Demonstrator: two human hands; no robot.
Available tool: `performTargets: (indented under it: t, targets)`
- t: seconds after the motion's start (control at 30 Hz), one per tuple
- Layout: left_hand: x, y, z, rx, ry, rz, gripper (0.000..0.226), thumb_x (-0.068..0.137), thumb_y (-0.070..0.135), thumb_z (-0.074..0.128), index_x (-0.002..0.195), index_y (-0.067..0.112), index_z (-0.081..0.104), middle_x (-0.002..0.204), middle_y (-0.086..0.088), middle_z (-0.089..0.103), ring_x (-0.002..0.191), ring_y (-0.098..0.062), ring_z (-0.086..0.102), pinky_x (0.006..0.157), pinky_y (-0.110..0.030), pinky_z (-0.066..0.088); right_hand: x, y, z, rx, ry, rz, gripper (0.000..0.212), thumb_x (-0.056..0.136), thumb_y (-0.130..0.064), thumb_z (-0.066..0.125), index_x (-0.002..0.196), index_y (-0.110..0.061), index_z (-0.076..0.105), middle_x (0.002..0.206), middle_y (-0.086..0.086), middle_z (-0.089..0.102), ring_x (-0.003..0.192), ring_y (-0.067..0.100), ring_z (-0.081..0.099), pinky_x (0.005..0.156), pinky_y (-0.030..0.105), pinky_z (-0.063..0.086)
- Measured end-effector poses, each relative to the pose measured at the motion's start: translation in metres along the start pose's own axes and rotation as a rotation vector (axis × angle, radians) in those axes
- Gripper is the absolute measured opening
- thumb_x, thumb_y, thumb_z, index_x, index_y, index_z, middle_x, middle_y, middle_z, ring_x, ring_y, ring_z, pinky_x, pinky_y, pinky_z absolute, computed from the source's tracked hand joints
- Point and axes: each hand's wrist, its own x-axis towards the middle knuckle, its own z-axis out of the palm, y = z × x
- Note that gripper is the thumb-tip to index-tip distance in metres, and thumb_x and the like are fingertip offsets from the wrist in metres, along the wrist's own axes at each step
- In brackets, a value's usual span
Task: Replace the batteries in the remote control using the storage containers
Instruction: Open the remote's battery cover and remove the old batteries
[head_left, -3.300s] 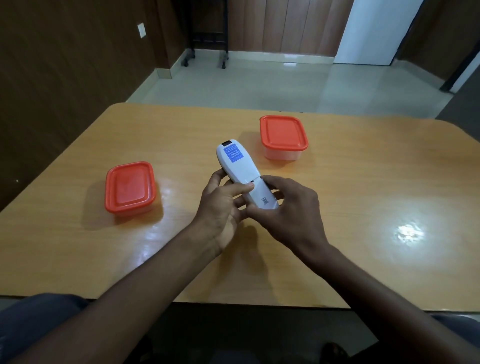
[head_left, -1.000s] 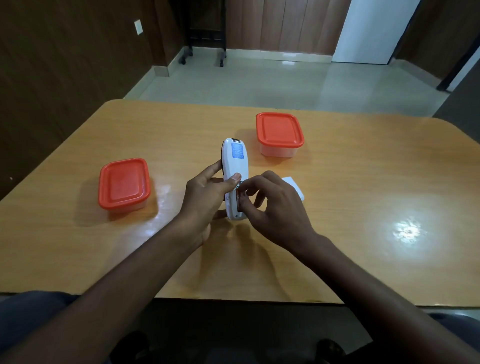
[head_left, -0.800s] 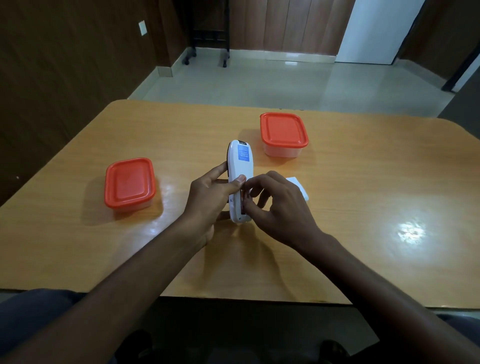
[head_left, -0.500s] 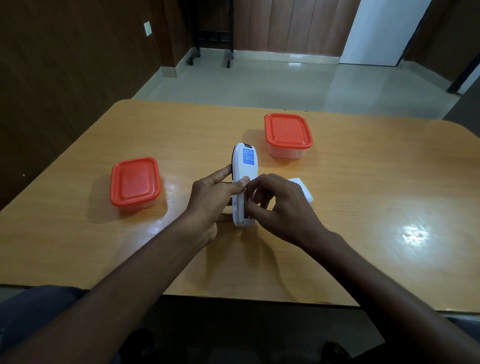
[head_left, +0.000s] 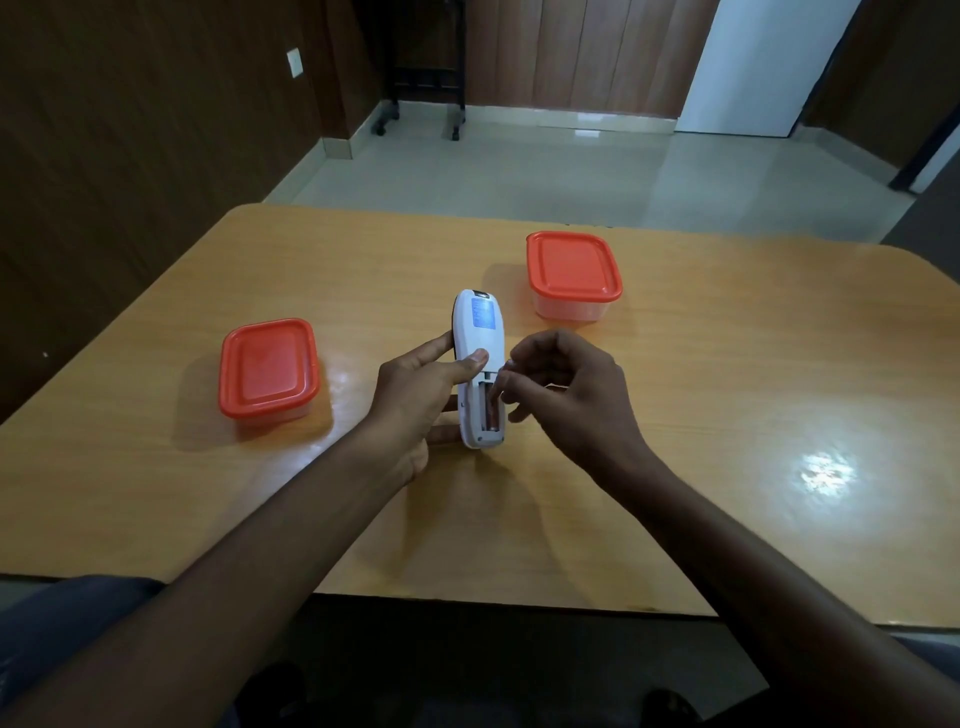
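A white remote control (head_left: 480, 338) lies back-up in my left hand (head_left: 415, 395), just above the middle of the wooden table (head_left: 727, 374). Its battery compartment is uncovered, and a reddish battery (head_left: 491, 415) sits inside. My right hand (head_left: 566, 395) hovers at the remote's right side with curled fingers, the index fingertip resting on the battery. Two clear storage containers with orange lids stand shut: one on the left (head_left: 267, 366), one at the back right (head_left: 571, 265). The battery cover is hidden behind my right hand.
A bright light glare (head_left: 823, 470) shines on the table's right side. The table's near edge runs just above my forearms. Beyond the far edge is a tiled floor with a wheeled stand (head_left: 421, 83) by the wall.
The battery cover came off the remote and was laid on the table at the right. The remote has turned flatter, so the uncovered compartment shows. My right fingers have gone into it.
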Motion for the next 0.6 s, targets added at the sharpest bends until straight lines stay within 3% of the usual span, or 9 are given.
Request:
performTargets:
  t: [0.07,0.13,0.27,0.4,0.53,0.6]
  targets:
    - [0.003,0.000,-0.002,-0.017,0.026,-0.015,0.048,0.086,0.020,0.078,0.131,0.032,0.067,0.105,-0.004,0.076,0.085,-0.025,0.074,0.058,-0.036,0.062,0.002,0.001,-0.002,-0.017,0.062,0.017,0.016,0.084,-0.005,0.076,0.097,-0.009,0.067,0.078,0.005,0.075,0.072,0.017,0.073,0.060,0.033,0.061]
    - [0.004,-0.001,-0.005,-0.034,0.040,-0.027,0.046,0.087,0.020,0.078,0.130,0.032,0.068,0.100,-0.002,0.077,0.081,-0.022,0.074,0.055,-0.032,0.060,0.005,0.010,-0.006,-0.215,0.086,-0.006,0.013,0.083,-0.008,0.074,0.095,-0.013,0.070,0.073,-0.001,0.075,0.069,0.013,0.071,0.068,0.036,0.061]
    - [0.007,-0.002,-0.011,-0.045,0.052,-0.025,0.045,0.085,0.021,0.079,0.127,0.032,0.069,0.103,-0.002,0.078,0.089,-0.026,0.075,0.066,-0.037,0.062,0.004,0.029,-0.008,-0.708,-0.045,-0.134,0.017,0.088,-0.016,0.070,0.104,-0.016,0.073,0.088,-0.001,0.076,0.082,0.017,0.069,0.084,0.036,0.053]
    - [0.007,-0.002,-0.012,-0.041,0.053,-0.017,0.044,0.085,0.022,0.080,0.126,0.033,0.070,0.099,-0.001,0.078,0.087,-0.026,0.075,0.079,-0.043,0.063,0.003,0.033,-0.005,-0.835,-0.079,-0.171,0.020,0.094,-0.022,0.066,0.111,-0.015,0.072,0.102,0.004,0.074,0.094,0.023,0.067,0.076,0.033,0.049]
    - [0.004,-0.003,-0.010,-0.011,0.021,0.014,0.046,0.085,0.023,0.079,0.129,0.034,0.069,0.102,-0.002,0.078,0.080,-0.023,0.076,0.066,-0.036,0.063,0.000,0.022,-0.005,-0.783,-0.024,-0.351,0.022,0.090,-0.028,0.072,0.105,-0.013,0.075,0.093,0.002,0.072,0.079,0.020,0.067,0.065,0.029,0.045]
    - [0.003,-0.003,-0.009,0.006,0.009,0.036,0.048,0.085,0.022,0.079,0.130,0.033,0.067,0.105,-0.004,0.078,0.082,-0.025,0.077,0.067,-0.040,0.065,-0.002,0.016,-0.004,-0.705,-0.076,-0.420,0.024,0.088,-0.032,0.074,0.104,-0.015,0.074,0.089,-0.002,0.072,0.072,0.015,0.065,0.061,0.028,0.047]
